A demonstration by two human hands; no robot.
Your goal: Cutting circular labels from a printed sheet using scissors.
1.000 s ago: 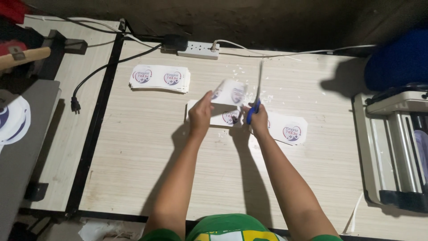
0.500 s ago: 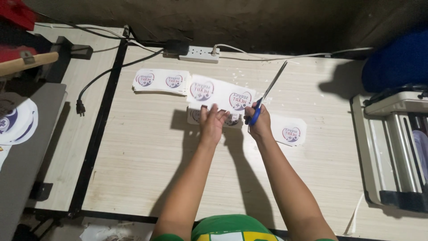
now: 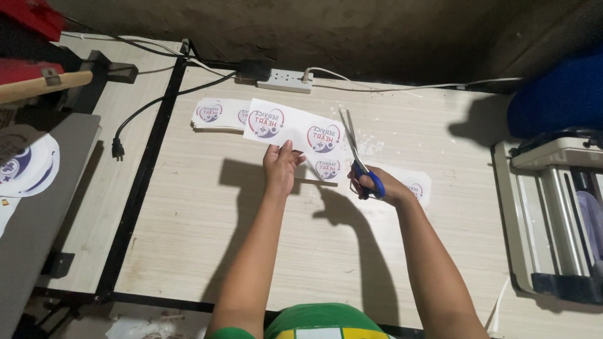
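Grey flat press bed (image 3: 44, 207) far out to the left of both hands, round white printed cutouts (image 3: 25, 166) lying on it. Black power plug on a black cord (image 3: 117, 149) left of left hand, well apart. Stack of white printed paper sheets (image 3: 217, 114) up and left of left hand, flat on the pale wood-grain tabletop (image 3: 207, 251). Left hand (image 3: 281, 168) pinched shut on the near edge of a white paper strip with round red-and-blue emblems (image 3: 286, 125), strip lifted over the tabletop, tilted down to the right. White power strip (image 3: 282, 80) beyond left hand at the table's far edge. Right hand (image 3: 375, 186) closed through the blue handles of steel-bladed scissors (image 3: 352, 147), blades pointing away and slightly parted at the right end of the strip. More white printed sheets (image 3: 418, 185) partly under right hand. Beige roller machine (image 3: 553, 220) well off to the right of right hand, blue bundle (image 3: 559, 94) beyond it.
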